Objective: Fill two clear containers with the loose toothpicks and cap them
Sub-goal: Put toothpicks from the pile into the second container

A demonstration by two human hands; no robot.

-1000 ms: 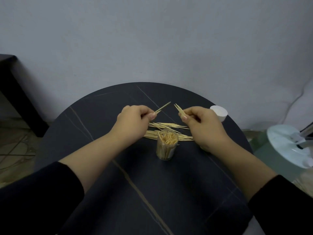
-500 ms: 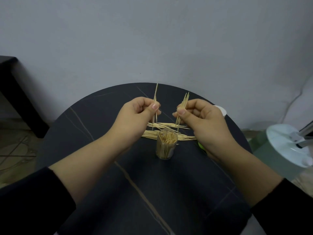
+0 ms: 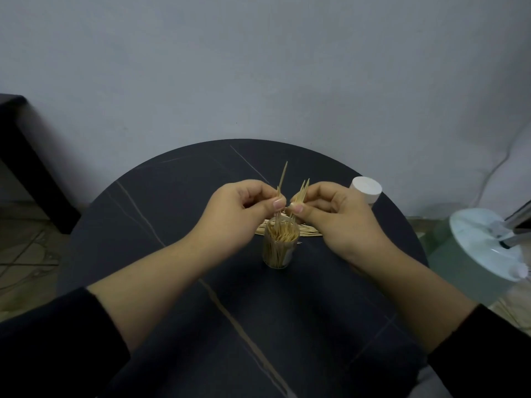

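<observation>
Nearly full, the clear container [image 3: 280, 248] stands upright on the surface [image 3: 172, 225]. Above it, the left hand [image 3: 244, 208] and right hand [image 3: 336, 214] each pinch toothpicks [image 3: 283, 179] upright — likely to drop them straight in. Behind lie loose toothpicks [image 3: 309, 231]; beyond, rightward, a white cap [image 3: 366, 189].

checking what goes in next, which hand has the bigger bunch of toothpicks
The right hand: it pinches a small fanned bunch of toothpicks, while the left hand pinches only one or two, both above the clear container.
</observation>
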